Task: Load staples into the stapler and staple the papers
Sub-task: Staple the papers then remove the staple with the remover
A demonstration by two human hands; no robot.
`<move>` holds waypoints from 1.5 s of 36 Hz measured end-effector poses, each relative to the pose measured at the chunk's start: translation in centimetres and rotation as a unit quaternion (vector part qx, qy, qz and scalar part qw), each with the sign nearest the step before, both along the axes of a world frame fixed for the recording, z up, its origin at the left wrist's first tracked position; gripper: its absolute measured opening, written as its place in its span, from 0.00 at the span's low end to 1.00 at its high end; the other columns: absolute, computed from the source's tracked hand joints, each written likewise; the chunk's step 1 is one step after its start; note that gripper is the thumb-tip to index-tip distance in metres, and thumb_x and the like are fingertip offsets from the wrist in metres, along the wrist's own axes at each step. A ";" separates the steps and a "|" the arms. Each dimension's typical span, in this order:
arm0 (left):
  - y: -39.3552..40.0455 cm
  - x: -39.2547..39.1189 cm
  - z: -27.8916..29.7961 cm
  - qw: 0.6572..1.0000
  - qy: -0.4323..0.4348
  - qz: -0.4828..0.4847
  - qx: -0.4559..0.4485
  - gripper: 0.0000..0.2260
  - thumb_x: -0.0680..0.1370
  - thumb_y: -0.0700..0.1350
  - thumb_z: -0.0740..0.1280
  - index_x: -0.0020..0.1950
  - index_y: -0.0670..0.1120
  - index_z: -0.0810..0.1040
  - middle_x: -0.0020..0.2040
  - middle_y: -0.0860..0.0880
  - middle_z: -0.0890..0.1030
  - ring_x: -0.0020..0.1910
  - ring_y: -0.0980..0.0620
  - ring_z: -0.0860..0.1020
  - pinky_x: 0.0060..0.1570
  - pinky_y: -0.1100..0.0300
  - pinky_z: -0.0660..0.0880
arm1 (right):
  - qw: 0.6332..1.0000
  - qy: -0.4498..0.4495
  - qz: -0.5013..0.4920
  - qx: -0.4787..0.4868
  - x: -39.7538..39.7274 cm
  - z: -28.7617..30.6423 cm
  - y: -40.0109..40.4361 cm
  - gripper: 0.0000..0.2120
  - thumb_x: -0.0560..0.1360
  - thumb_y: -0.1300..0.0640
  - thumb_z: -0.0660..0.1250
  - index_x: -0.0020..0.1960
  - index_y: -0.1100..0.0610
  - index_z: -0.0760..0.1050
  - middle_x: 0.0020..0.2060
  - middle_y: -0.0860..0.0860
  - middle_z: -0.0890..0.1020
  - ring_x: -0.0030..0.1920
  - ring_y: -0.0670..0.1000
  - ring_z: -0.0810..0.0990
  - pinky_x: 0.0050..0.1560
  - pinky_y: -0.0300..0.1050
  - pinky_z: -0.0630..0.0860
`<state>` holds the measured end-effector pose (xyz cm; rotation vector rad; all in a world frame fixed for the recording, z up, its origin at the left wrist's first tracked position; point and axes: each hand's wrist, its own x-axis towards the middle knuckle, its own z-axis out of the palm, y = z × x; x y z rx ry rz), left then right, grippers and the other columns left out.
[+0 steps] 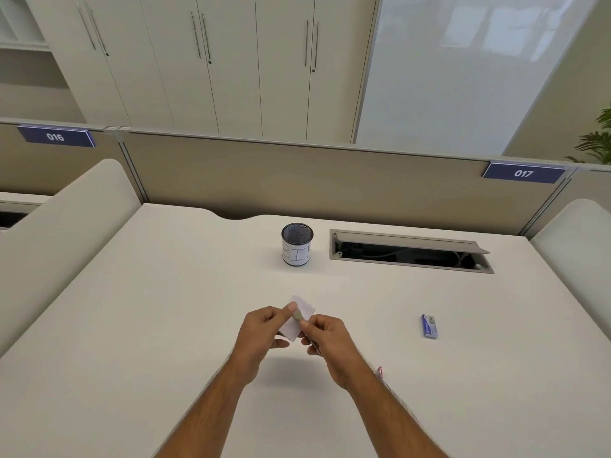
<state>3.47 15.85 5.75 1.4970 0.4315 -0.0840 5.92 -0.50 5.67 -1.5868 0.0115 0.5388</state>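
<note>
Above the middle of the white desk (165,325), my left hand (264,328) pinches a small stack of white papers (305,307) between thumb and fingers. My right hand (325,338) is closed around a small stapler (298,315). Only its grey metal nose shows, lying across the papers right beside my left thumb. The rest of the stapler is hidden in my fist. A small blue box of staples (429,325) lies open on the desk to the right, well apart from both hands.
A black mesh cup with a white label (297,245) stands at the back centre. Beside it an open cable hatch (410,251) is set into the desk. A small red object (380,371) peeks out behind my right forearm. Partition walls enclose the desk.
</note>
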 end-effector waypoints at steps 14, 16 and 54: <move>0.6 -0.3 0.1 0.999 -0.028 -0.034 0.020 0.14 0.77 0.47 0.75 0.46 0.35 0.83 0.43 0.36 0.85 0.40 0.48 0.83 0.44 0.53 0.79 | 0.999 -0.012 -0.012 -0.042 -0.6 0.2 0.4 0.16 0.79 0.50 0.70 0.45 0.65 0.78 0.35 0.49 0.85 0.35 0.46 0.77 0.38 0.41 0.72; 0.4 -0.3 0.0 0.999 -0.029 -0.024 0.022 0.13 0.77 0.47 0.75 0.46 0.35 0.83 0.43 0.37 0.85 0.40 0.47 0.83 0.45 0.53 0.81 | 0.999 -0.014 -0.021 -0.043 -0.7 0.4 0.4 0.18 0.79 0.51 0.70 0.47 0.69 0.77 0.35 0.50 0.84 0.35 0.47 0.77 0.38 0.41 0.72; 7.0 -1.1 -0.7 0.992 -0.042 0.097 0.063 0.05 0.73 0.36 0.75 0.43 0.43 0.82 0.36 0.49 0.82 0.38 0.49 0.78 0.44 0.51 0.75 | 0.909 -0.035 -0.092 -0.406 -3.9 -3.4 6.5 0.19 0.75 0.43 0.68 0.49 0.60 0.75 0.46 0.54 0.82 0.46 0.57 0.83 0.45 0.49 0.80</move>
